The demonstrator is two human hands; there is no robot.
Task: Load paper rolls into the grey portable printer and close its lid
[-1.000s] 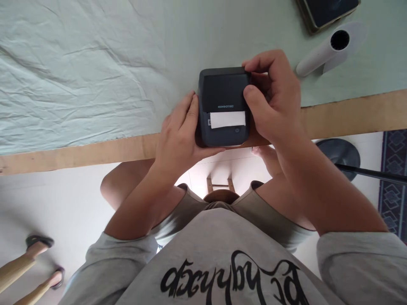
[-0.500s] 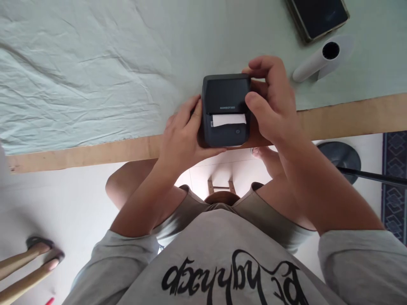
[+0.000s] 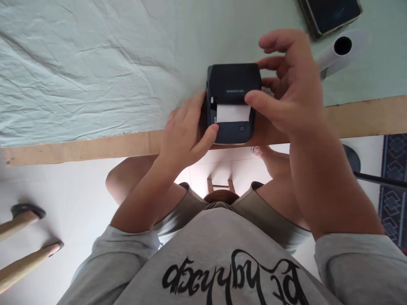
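A small black label printer (image 3: 230, 134) stands at the table's front edge, with a power button on its front. Its dark lid (image 3: 233, 78) is tilted up a little, leaving a gap at the front. A white strip of label paper (image 3: 233, 114) sticks out from under it. My left hand (image 3: 182, 133) grips the printer's left side, the thumb on its front left part. At the lid's right front corner rests the thumb of my right hand (image 3: 294, 82), while its fingers curl along the right side; their tips are partly hidden.
A roll of white paper (image 3: 329, 55) lies to the right of my right hand, and a dark phone (image 3: 333, 15) is behind it. Wrinkled pale green cloth (image 3: 95, 76) covers the table. Another person's feet (image 3: 30, 216) show on the floor at left.
The printer's lid has tilted up at the front, and more of the paper shows. My right hand has moved up and right with it. My left thumb has shifted onto the printer's front.
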